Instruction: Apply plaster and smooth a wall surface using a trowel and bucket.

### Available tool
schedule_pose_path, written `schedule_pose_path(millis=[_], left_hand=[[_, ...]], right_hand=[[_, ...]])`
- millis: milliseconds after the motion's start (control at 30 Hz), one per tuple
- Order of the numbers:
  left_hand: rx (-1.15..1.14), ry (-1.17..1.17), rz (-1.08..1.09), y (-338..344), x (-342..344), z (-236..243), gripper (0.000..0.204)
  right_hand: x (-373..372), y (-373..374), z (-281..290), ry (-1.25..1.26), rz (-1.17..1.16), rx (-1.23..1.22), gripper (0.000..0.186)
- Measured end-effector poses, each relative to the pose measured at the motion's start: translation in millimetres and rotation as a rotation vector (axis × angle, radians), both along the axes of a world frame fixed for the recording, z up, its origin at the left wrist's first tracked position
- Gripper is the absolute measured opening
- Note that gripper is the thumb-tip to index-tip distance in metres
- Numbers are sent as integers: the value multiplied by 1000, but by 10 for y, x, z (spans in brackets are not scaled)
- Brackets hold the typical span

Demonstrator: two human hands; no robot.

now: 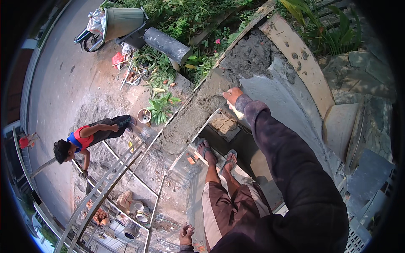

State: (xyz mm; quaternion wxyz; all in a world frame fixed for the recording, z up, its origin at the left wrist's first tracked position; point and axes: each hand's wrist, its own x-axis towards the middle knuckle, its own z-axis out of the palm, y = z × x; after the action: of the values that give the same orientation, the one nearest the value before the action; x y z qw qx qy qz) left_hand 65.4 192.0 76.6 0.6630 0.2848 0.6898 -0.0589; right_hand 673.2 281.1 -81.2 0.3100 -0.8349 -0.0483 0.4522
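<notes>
My right hand (232,95) reaches forward, its fingers closed on a pale flat tool (236,110) at the edge of a strip of wet grey mortar (181,124) on a narrow ledge. Rougher mortar (247,57) lies at the upper end, beside a smooth grey sloped surface (287,105) and a splattered board (295,63). Below my right hand, a coil of string (223,124) rests on a small slab. My left hand (186,234) is low near the bottom edge, fingers loosely bent and apart, with nothing visible in it.
My sandalled feet (206,152) stand inside the structure. At left, another person (99,135) bends over metal scaffold frames (116,181). Buckets (141,215) and rubble sit below. A road (55,92), a loaded two-wheeler (105,29), a dark cylinder (166,44) and plants (164,105) surround the work.
</notes>
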Motion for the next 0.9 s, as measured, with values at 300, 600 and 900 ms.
schedule_pose_path(millis=[300, 600, 900], left_hand=[[5, 28, -66, 3, -23, -38, 43], [61, -92, -34, 2, 191, -83, 58], [72, -2, -23, -83, -76, -111, 56]], right_hand=[[-11, -151, 40, 42, 117, -57, 38], [-1083, -93, -90, -168, 529, -31, 35], [-314, 69, 62, -436, 568, -310, 33]])
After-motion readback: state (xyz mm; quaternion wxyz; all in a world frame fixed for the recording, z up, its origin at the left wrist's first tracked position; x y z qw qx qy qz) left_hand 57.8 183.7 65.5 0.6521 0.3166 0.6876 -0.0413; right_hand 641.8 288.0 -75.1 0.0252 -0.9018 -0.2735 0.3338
